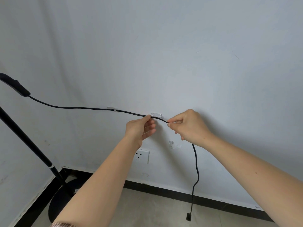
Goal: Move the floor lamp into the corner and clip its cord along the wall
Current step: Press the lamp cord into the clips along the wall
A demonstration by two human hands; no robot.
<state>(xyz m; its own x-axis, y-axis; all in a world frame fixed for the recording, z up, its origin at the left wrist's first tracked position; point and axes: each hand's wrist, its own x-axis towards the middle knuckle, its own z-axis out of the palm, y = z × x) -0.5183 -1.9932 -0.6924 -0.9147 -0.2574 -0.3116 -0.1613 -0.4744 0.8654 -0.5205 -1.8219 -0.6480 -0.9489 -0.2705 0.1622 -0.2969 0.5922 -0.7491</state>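
At the wall, mid-job: I see the black cord (72,107) running from the lamp's inline switch (19,88) at far left, across the pale wall (164,54), thru a first clear clip (112,108) and on to a second clear clip (156,115) near centre.

Left hand (141,128) sits just below and left of that second clip; thumb and forefinger are pressed together on the cord right at the clip's left edge, other fingers loosely curled underneath, not touching it.

Right hand (188,126) is just right of the clip. Its thumb and forefinger tips pinch the cord a short way past the clip; remaining fingers are folded into the palm w/ the cord passing thru the fist. Between the two hands the cord lies under the clip's lower lip; can't tell if it's fully seated.

From the right fist the cord drops loose, ending in a plug (188,216) hanging near the floor. A third clear clip (171,142) is on the wall below the hands, beside a white socket (142,156). Lamp pole (27,138) and round base (60,199) stand in the corner at left.
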